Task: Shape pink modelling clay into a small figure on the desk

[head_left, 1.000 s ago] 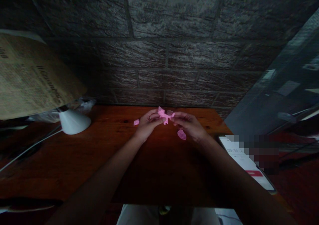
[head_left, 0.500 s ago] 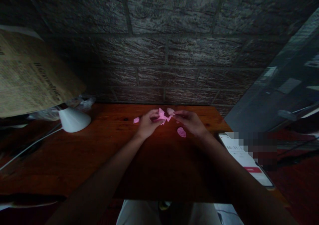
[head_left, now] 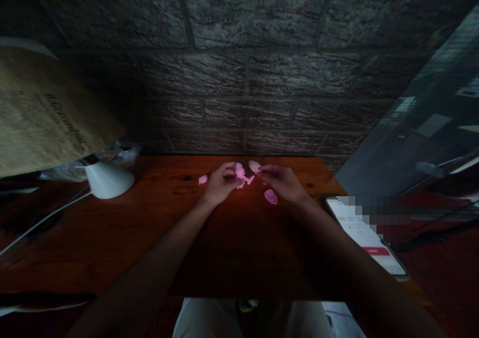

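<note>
Bench [head_left: 149,228] of reddish wood with slight sheen, pink pieces [head_left: 240,174] thin and paper-like, lamp shade [head_left: 108,180] smooth white plastic, rough stone-look wall [head_left: 262,78].

Dark reddish-brown wooden table [head_left: 112,238] set against a grey stone-block wall [head_left: 262,73]. At left, white cone-shaped lamp base [head_left: 108,179] with a thin white cable [head_left: 41,221] trailing off toward the near left edge. Above that, yellowed sheet of printed newspaper [head_left: 41,123] (text too blurred to read). At right, lit smartphone [head_left: 368,238] lying flat on the table's edge.

Pink paper bits [head_left: 241,174] — red-brown wood table [head_left: 172,218], white lamp [head_left: 107,179], grey brick wall [head_left: 254,68].
</note>
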The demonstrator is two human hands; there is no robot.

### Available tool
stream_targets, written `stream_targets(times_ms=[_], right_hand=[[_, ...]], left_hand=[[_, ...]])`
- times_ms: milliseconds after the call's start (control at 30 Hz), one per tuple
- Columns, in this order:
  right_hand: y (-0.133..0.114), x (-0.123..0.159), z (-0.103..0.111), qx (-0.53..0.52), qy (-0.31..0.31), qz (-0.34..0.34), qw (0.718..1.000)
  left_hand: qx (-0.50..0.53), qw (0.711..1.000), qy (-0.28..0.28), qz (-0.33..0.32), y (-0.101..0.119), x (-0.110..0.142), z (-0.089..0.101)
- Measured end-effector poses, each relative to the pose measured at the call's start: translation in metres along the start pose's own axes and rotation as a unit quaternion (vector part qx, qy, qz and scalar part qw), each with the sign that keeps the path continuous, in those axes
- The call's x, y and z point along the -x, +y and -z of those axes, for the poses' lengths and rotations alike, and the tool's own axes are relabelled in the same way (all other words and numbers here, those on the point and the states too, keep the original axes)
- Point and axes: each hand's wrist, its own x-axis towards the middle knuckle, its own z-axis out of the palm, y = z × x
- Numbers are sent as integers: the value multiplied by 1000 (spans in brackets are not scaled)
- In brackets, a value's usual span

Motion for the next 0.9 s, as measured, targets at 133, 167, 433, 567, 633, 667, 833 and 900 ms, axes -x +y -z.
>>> stream_targets(times_ms=[133, 167, 433, 567, 633, 667, 833, 900], right_hand=[[1, 0, 0, 4, -2, 1, 1000], [1, 0, 0, 2, -2, 1, 1000], [-6, 3, -1, -81, -31, -14, 996], [-12, 5, -3, -101, -36, -44, 993], [-13, 6, -5, -97, -24, -63, 993], [-14, 6, -5, -99, -22, -69, 992], [-15, 9, -8, -132, -38, -61, 989], [-16, 9, -9, -144, -49, -53, 987]], left_hand=[[32, 999, -1, 15, 2, 0, 0], [48, 999, 0, 19, 2, 1, 0], [167, 984, 3, 63, 11, 1, 0], [251, 961, 11, 116, 20, 0, 5], [307, 941, 9, 142, 24, -2, 8], [333, 931, 7, 152, 26, -2, 10], [413, 894, 0, 174, 32, -3, 14], [415, 894, -4, 167, 33, -3, 14]])
